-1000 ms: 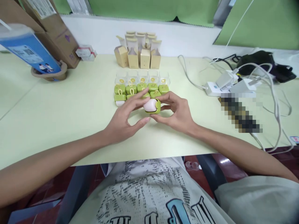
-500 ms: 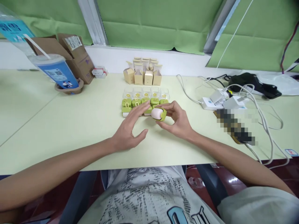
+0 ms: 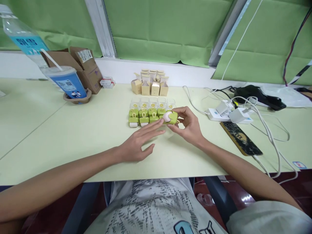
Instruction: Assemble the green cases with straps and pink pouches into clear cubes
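Observation:
My right hand [image 3: 187,126] grips a small green-cased roller [image 3: 172,117] between thumb and fingers, its pale white drum facing left and a loop at its right end. Fingers stretched out, my left hand [image 3: 140,143] reaches in from the left. Its fingertips are at the white drum and seem to touch it; the thumb stands apart. Behind the hands, similar green rollers [image 3: 134,121] stand in two rows on the table, some with loops on top. Part of the front row is hidden by my hands. Clear plastic caps [image 3: 144,103] with yellow marks form a row behind them.
Small open cardboard boxes [image 3: 145,88] stand near the wall. At left are a blue drink cup [image 3: 69,85], a water bottle [image 3: 29,44] and a brown carton [image 3: 91,71]. A power strip [image 3: 214,114], white cables and a phone [image 3: 241,139] lie at right.
The held roller has turned, and its drum now points more to the left. My left fingertips have come from above the rows to the drum. The camera view has tilted up slightly.

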`<action>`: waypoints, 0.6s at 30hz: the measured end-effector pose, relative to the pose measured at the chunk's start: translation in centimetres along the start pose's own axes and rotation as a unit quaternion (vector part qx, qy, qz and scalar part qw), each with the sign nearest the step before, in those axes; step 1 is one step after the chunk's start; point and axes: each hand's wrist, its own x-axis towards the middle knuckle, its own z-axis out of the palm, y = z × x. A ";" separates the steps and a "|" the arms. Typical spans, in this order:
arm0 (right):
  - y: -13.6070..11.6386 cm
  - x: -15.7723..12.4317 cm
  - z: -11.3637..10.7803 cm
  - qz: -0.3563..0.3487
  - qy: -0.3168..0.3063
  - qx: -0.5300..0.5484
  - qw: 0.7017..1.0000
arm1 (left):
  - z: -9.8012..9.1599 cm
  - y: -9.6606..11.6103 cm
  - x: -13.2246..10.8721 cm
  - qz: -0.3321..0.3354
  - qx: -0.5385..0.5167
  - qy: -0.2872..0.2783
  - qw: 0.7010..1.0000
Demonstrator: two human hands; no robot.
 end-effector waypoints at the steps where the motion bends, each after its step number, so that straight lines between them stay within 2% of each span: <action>1: 0.0 0.3 -0.5 -0.005 0.002 -0.021 1.000 | 0.1 -0.1 -0.1 0.005 -0.002 0.000 1.000; 3: -0.1 1.2 -1.9 -0.031 -0.016 -0.081 0.996 | 0.4 -0.4 -0.2 0.011 0.000 0.011 1.000; 5: -0.2 2.2 -3.8 -0.052 -0.071 -0.141 0.986 | 0.5 -0.6 -0.2 0.010 0.010 0.026 1.000; 8: 0.1 3.3 -6.3 -0.039 -0.147 -0.201 0.968 | 0.4 -0.7 -0.1 -0.001 0.022 0.044 0.999; 10: 0.5 3.6 -7.2 -0.027 -0.179 -0.233 0.955 | 0.4 -0.7 0.0 -0.004 0.028 0.052 0.998; 14: 1.4 3.4 -6.9 -0.065 -0.218 -0.284 0.931 | 0.3 -0.8 0.3 0.004 0.038 0.072 0.997; 18: 2.1 2.8 -5.8 -0.107 -0.245 -0.289 0.919 | -0.2 -1.1 0.4 -0.019 0.056 0.109 0.992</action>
